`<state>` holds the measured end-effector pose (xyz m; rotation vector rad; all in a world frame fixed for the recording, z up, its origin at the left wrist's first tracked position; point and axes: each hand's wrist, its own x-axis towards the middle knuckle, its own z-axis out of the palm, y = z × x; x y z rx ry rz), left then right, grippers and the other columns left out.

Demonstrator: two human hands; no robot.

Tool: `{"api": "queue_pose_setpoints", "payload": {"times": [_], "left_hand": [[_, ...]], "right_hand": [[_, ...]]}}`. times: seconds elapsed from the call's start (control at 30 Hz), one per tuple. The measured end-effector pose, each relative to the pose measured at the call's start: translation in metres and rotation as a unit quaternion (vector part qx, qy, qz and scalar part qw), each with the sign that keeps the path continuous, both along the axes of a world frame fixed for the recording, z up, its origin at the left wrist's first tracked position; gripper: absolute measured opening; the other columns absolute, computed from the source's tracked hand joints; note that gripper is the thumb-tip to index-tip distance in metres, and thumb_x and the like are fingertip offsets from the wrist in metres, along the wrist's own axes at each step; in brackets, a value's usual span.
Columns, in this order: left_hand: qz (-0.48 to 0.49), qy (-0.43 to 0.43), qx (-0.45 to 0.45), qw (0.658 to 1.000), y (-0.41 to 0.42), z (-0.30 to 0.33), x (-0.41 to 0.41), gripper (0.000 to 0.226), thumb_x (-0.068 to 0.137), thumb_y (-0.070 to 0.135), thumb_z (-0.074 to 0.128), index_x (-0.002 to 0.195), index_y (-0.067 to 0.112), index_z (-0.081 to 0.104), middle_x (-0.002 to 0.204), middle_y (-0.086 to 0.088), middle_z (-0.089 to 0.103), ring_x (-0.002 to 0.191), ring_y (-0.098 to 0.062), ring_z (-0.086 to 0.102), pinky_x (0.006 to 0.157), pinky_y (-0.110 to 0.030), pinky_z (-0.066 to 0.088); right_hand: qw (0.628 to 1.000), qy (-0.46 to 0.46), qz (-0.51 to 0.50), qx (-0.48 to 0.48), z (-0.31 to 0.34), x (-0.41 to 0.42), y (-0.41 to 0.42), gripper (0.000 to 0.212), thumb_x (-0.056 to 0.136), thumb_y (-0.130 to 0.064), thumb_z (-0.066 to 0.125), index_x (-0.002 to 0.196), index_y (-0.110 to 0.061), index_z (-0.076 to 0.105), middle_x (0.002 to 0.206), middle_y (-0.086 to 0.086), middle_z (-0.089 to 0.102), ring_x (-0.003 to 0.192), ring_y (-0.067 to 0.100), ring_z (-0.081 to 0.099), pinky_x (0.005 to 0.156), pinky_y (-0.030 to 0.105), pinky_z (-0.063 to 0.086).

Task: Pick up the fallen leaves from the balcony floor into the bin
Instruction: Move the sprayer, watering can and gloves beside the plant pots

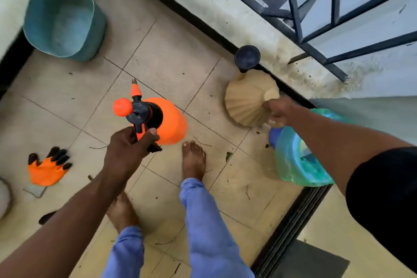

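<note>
Head view, looking down at the tiled balcony floor (171, 59). The left hand (126, 149) is grasping the handle of an orange pressure sprayer (158, 117), fingers curled around the trigger grip, and is holding it above the floor with the nozzle pointing to the far side. The right hand (278, 110) is pinching the edge of a tan ribbed pot (247, 101), which is tilting on its side near the far wall; a dark round object (247, 56) is sitting just beyond it. The bin (295, 160), blue with a green plastic liner, is standing at the right, under the right forearm. A small green leaf (229, 156) and scattered twigs are lying on the tiles between the bare foot (194, 160) and the bin. A teal bucket (63, 18) is standing far left. An orange-and-black glove (47, 169) is lying flat at near left.
</note>
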<state>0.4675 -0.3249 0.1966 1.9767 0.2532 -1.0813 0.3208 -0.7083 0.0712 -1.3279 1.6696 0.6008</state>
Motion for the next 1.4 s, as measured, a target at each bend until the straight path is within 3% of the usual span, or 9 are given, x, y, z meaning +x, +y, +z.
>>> {"api": "queue_pose_setpoints", "payload": {"times": [0.27,0.43,0.53,0.73,0.9,1.03,1.2,1.3,1.4], "left_hand": [[0.037,0.011,0.007,0.999,-0.008,-0.002,-0.002,0.018,0.097,0.028,0.068,0.085,0.018,0.075,0.079,-0.005,0.078,0.087,-0.028,0.075,0.093,-0.058,0.056],[0.032,0.011,0.005,0.999,0.005,-0.01,-0.004,0.037,0.072,0.068,0.064,0.082,0.035,0.076,0.081,0.001,0.078,0.087,-0.021,0.075,0.091,-0.055,0.057],[0.055,0.022,0.011,0.998,0.014,-0.009,-0.007,0.051,0.069,0.07,0.063,0.086,0.023,0.076,0.08,-0.001,0.078,0.088,-0.021,0.075,0.093,-0.055,0.056],[0.112,0.031,0.03,0.993,0.039,0.011,-0.01,0.059,0.068,0.069,0.066,0.091,0.015,0.073,0.079,0.0,0.078,0.083,-0.018,0.075,0.09,-0.056,0.056],[0.137,0.004,0.053,0.989,0.079,0.028,-0.006,0.043,0.084,0.059,0.069,0.088,0.016,0.075,0.073,0.002,0.077,0.074,-0.013,0.074,0.081,-0.046,0.057],[0.204,-0.015,0.038,0.978,0.121,0.028,0.003,0.039,0.094,0.034,0.073,0.09,-0.005,0.069,0.072,-0.021,0.07,0.063,-0.017,0.069,0.067,-0.042,0.052],[0.29,-0.025,0.054,0.955,0.187,0.014,0.024,0.026,0.091,0.033,0.075,0.085,0.008,0.073,0.074,-0.009,0.074,0.077,-0.023,0.073,0.074,-0.041,0.052],[0.329,-0.045,0.073,0.94,0.229,0.002,0.041,0.038,0.077,0.055,0.072,0.082,0.018,0.073,0.074,-0.006,0.073,0.081,-0.033,0.071,0.076,-0.047,0.055],[0.364,-0.055,0.084,0.926,0.268,-0.006,0.064,0.031,0.073,0.059,0.071,0.083,0.03,0.073,0.076,0.002,0.073,0.077,-0.023,0.068,0.076,-0.047,0.055]], "right_hand": [[0.995,0.09,0.048,-0.013,-0.046,-0.011,-0.004,0.029,0.069,-0.003,0.076,0.088,-0.004,0.055,0.08,0.017,0.055,0.052,0.023,0.051,0.041,0.024,0.043],[0.998,0.038,-0.044,0.006,-0.051,-0.009,0.018,0.048,0.091,0.009,0.059,0.135,-0.003,0.044,0.124,0.02,0.055,0.079,0.035,0.066,0.041,0.036,0.056],[0.999,0.015,-0.045,-0.022,-0.041,-0.008,0.024,0.038,0.09,0.0,0.064,0.127,-0.004,0.055,0.124,0.017,0.058,0.093,0.036,0.065,0.05,0.04,0.059],[0.955,0.035,0.276,-0.105,0.028,0.026,0.076,0.029,0.088,-0.031,0.059,0.111,-0.014,0.052,0.101,0.014,0.068,0.086,0.037,0.07,0.079,0.05,0.059],[0.892,-0.022,0.445,-0.072,0.077,0.078,0.15,0.014,0.098,-0.031,0.053,0.104,-0.021,0.045,0.079,0.008,0.071,0.054,0.026,0.07,0.057,0.037,0.059],[0.799,-0.014,0.595,-0.09,0.093,0.126,0.22,0.028,0.099,-0.042,0.049,0.115,-0.019,0.048,0.103,0.011,0.069,0.092,0.036,0.069,0.069,0.034,0.047],[0.757,-0.028,0.645,-0.1,0.099,0.187,0.313,0.036,0.101,-0.045,0.044,0.122,-0.016,0.049,0.113,0.013,0.068,0.105,0.039,0.065,0.071,0.036,0.042],[0.755,-0.039,0.65,-0.08,0.093,0.214,0.359,0.036,0.101,-0.043,0.046,0.121,-0.012,0.049,0.115,0.015,0.067,0.106,0.04,0.065,0.073,0.037,0.044],[0.752,-0.043,0.654,-0.062,0.088,0.237,0.401,0.035,0.101,-0.04,0.049,0.121,-0.011,0.046,0.113,0.015,0.068,0.105,0.039,0.065,0.071,0.035,0.043]]}}
